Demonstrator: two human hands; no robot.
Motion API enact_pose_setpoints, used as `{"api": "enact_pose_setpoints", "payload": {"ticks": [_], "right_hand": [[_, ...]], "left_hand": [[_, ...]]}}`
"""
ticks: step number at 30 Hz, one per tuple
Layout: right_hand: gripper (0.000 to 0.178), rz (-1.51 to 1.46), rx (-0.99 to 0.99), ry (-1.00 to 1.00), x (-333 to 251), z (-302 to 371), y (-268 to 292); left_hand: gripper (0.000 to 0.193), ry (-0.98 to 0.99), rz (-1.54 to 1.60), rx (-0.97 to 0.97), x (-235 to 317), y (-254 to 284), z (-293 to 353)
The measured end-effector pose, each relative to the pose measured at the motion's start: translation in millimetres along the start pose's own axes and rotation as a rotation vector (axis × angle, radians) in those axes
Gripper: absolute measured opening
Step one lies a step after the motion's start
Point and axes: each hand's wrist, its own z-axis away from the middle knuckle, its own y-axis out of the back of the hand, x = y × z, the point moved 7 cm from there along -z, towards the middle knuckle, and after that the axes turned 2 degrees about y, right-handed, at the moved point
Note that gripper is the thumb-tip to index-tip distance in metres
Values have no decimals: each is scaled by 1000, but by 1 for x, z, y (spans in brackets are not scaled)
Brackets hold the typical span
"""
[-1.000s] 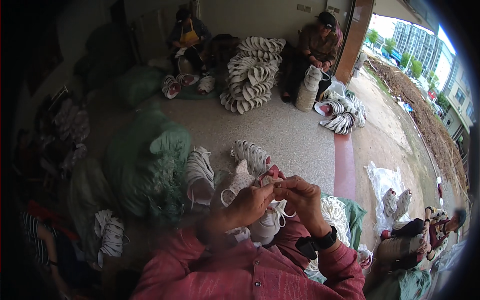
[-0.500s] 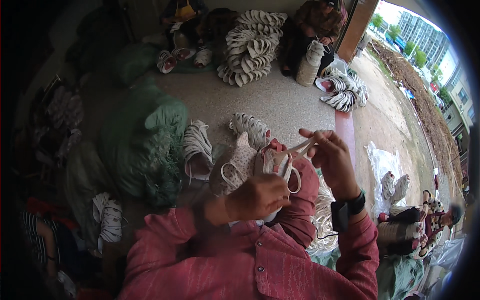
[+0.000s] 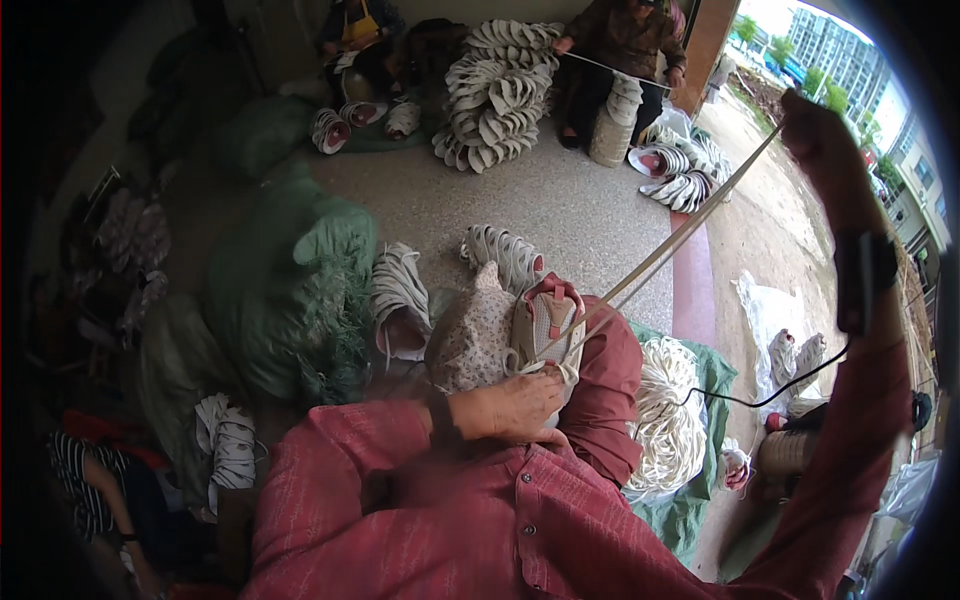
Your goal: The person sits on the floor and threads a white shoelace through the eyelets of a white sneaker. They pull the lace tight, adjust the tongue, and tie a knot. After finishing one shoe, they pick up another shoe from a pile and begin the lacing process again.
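Right hand (image 3: 806, 125) gripping lace (image 3: 690, 238), 2 strands taut down to 1 shoe (image 3: 550, 318) touching left hand (image 3: 525, 402), whose grip I can't tell. Floor (image 3: 590, 225) beyond left hand runs to pink strip (image 3: 692, 300), ahead-right. Ahead of left hand: 2 shoe stacks (image 3: 400, 292); right: 1 lace heap (image 3: 668, 420).

No readable words, numbers or signs on white shoe (image 3: 549, 322), green sack (image 3: 285, 290) or dark wristband (image 3: 852, 285); blue patch (image 3: 794, 68) at foot of tall building (image 3: 832, 45) outdoors too small, blurred to make out.
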Motion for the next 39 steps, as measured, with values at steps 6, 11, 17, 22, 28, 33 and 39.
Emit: {"api": "enact_pose_setpoints", "payload": {"ticks": [6, 11, 17, 22, 28, 33, 39], "right_hand": [[12, 311, 73, 247, -9, -70, 116], [17, 352, 141, 243, 15, -80, 172], [32, -268, 60, -168, 101, -48, 146], [49, -417, -143, -147, 87, 52, 24], [22, -593, -854, -368, 43, 274, -213], [17, -92, -741, -191, 43, 317, -257], [18, 107, -800, -40, 49, 328, -261]], "left_hand": [[68, -4, -3, -12, -1, 3, -1], [66, -12, 43, 46, -1, 7, 1], [52, -56, 170, 6, -7, 10, 8], [38, 114, 478, 313, -47, 50, 21], [40, 113, 167, 491, -87, 78, 11], [38, 110, 252, 372, -97, 61, -4], [20, 150, 361, 294, -100, 55, 0]]}}
